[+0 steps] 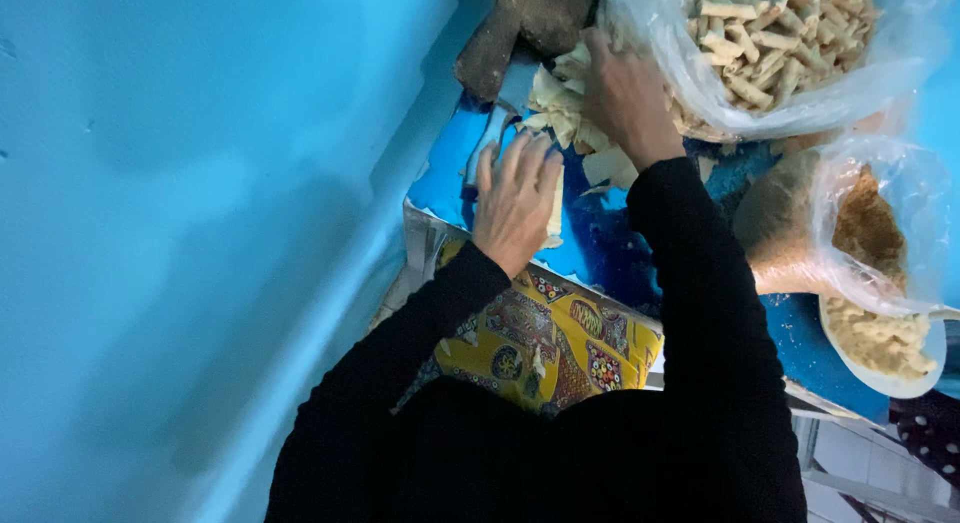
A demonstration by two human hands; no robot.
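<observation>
the pale wrapper sheets [570, 108] lie heaped on the blue table [610, 248]; the left hand [515, 198] presses flat, fingers apart, on one sheet [554, 208] just below the heap, and the right hand [625, 98] closes on the heap's top. a sheet could tear or slide off, since the table edge [520, 268] runs near below the heap; the bag of rolls [770, 43] crowds its right, the blue wall [200, 183] its left
</observation>
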